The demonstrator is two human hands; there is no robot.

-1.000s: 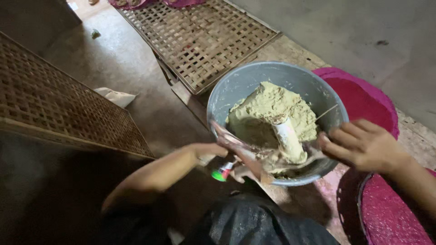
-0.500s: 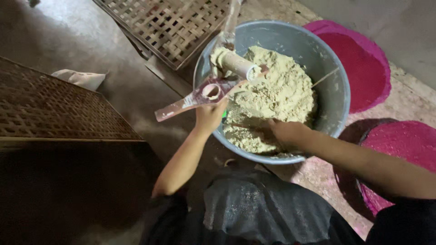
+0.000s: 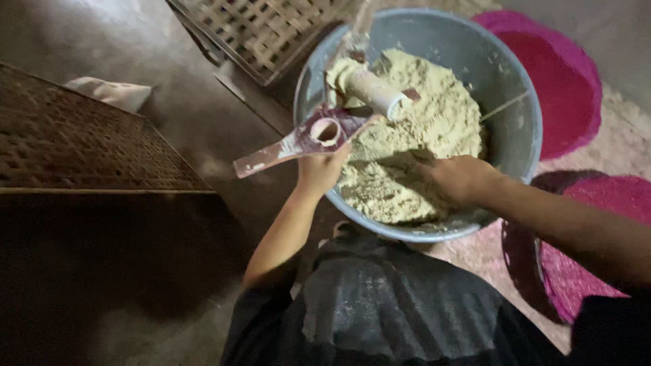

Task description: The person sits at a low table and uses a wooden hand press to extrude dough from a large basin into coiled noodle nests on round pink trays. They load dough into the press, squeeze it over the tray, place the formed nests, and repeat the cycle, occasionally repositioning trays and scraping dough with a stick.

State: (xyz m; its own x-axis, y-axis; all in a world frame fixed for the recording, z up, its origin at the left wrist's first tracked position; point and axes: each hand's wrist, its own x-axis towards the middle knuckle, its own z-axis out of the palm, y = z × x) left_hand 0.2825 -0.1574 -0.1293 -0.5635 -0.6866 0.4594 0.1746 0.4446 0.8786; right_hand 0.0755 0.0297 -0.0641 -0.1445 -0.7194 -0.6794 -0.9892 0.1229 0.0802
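A grey bowl (image 3: 522, 129) of pale dough (image 3: 420, 135) sits beside pink mats (image 3: 563, 74); the right hand (image 3: 456, 177) presses into the dough, its grip unclear, while the left hand (image 3: 320, 169) clasps a flat wooden press (image 3: 312, 135) at the rim

One grey basin (image 3: 522, 129) of dough (image 3: 420, 129). One paddle mould (image 3: 298, 142). One cylinder (image 3: 373, 91). Two woven bamboo trays (image 3: 271, 30), (image 3: 81, 149). Three pink woven trays (image 3: 563, 74), (image 3: 617, 196), (image 3: 576, 285). Two hands (image 3: 322, 169), (image 3: 458, 177).

Hands (image 3: 323, 169) hold mould (image 3: 305, 141) over dough bowl (image 3: 519, 129).
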